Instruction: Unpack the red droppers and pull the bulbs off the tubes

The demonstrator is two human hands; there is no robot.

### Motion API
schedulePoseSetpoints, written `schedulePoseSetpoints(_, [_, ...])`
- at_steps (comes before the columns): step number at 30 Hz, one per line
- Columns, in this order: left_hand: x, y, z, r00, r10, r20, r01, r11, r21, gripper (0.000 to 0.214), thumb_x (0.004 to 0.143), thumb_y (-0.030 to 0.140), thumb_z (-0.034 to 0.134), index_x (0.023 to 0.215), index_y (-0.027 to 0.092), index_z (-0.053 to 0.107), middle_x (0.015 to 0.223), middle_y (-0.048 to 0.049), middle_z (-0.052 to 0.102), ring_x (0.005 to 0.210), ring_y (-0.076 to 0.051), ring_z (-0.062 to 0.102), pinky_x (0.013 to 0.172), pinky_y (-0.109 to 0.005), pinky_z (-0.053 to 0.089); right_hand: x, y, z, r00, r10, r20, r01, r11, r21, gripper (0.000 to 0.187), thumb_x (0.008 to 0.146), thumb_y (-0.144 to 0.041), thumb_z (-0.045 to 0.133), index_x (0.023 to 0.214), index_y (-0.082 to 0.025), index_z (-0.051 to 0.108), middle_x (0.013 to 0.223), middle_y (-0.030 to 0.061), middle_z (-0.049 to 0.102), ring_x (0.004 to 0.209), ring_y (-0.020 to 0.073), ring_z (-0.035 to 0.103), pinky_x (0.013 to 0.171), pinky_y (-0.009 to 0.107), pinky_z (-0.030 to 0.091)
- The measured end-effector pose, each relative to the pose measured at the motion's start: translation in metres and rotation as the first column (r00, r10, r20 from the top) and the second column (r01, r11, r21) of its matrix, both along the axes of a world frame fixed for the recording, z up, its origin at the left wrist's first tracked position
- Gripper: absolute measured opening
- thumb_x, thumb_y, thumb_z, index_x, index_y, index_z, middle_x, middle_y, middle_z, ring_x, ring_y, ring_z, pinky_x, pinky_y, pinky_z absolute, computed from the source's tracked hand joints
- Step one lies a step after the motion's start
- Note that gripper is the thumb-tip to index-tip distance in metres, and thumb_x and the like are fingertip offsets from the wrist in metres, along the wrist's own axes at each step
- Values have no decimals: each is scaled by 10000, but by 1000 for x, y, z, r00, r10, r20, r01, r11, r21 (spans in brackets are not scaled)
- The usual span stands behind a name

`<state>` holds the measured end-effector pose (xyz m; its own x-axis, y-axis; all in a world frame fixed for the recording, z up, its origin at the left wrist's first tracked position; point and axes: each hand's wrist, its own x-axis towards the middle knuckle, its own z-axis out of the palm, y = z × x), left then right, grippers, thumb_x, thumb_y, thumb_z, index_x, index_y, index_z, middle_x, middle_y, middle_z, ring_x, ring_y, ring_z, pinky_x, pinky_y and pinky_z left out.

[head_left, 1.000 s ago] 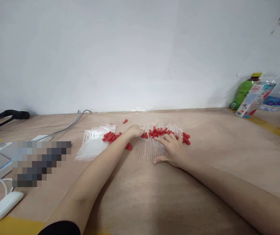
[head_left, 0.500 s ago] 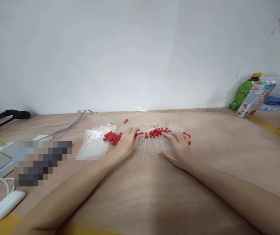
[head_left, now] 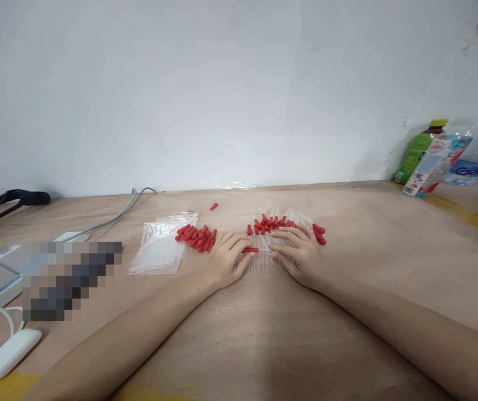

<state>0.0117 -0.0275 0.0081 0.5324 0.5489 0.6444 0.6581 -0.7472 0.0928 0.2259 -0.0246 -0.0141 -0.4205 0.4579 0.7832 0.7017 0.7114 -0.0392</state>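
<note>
On the wooden table (head_left: 247, 334) lies a fan of clear plastic pipettes (head_left: 278, 220) with red rubber bulbs (head_left: 270, 224) among them. My left hand (head_left: 224, 259) pinches one red bulb (head_left: 249, 250) at its fingertips. My right hand (head_left: 295, 253) has its fingers closed on a clear pipette tube (head_left: 264, 250) that meets that bulb. Both hands rest on the table just in front of the pipette pile. A second heap of loose red bulbs (head_left: 197, 236) lies left of my left hand.
Clear plastic bags (head_left: 161, 248) lie left of the bulbs, and one stray red bulb (head_left: 214, 206) sits near the wall. Drink bottles (head_left: 439, 156) stand at the far right. Grey cables (head_left: 117, 214), white devices (head_left: 5, 353) and a black strap (head_left: 17, 197) are at the left.
Both hands drew back from the pile toward me and came together. My left hand now pinches a red bulb and my right hand holds a clear tube against it.
</note>
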Motion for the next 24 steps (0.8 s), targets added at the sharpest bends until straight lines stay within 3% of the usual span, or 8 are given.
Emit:
schedulePoseSetpoints(7, [3, 5, -5, 997, -75, -31, 74, 997, -11, 177, 849, 300, 492, 925, 218, 629, 1023, -44, 658, 1041, -192, 537, 932, -392, 362, -3, -2, 1, 998, 58, -35, -58, 998, 18, 143, 835, -261, 514, 839, -242, 656, 913, 5, 680, 956, 173, 558, 947, 419, 307])
schedulePoseSetpoints(11, [4, 6, -7, 996, -82, -17, 82, 997, -3, 175, 860, 278, 486, 941, 206, 623, 972, -30, 683, 1020, -172, 565, 969, -386, 337, -4, 0, -1, 995, 102, -21, -103, 995, -17, 170, 833, -299, 518, 930, -233, 640, 931, 21, 678, 965, 182, 563, 957, 432, 321])
schedulePoseSetpoints(15, [6, 4, -7, 996, -89, -22, 89, 996, 21, 177, 856, 282, 494, 951, 199, 619, 988, -32, 681, 1047, -170, 557, 995, -388, 315, -7, 8, -9, 972, 230, -40, -231, 973, -1, 180, 845, -247, 500, 966, -208, 626, 941, 34, 679, 990, 166, 568, 952, 400, 381])
schedulePoseSetpoints(24, [6, 1, -2, 977, -124, -170, 118, 992, -46, 209, 890, 271, 419, 927, 205, 614, 1113, -22, 630, 1186, -181, 457, 1080, -430, 172, -4, 6, -10, 929, 370, -6, -370, 929, 29, 191, 831, -142, 485, 987, -183, 589, 955, 57, 669, 937, 143, 602, 938, 372, 442])
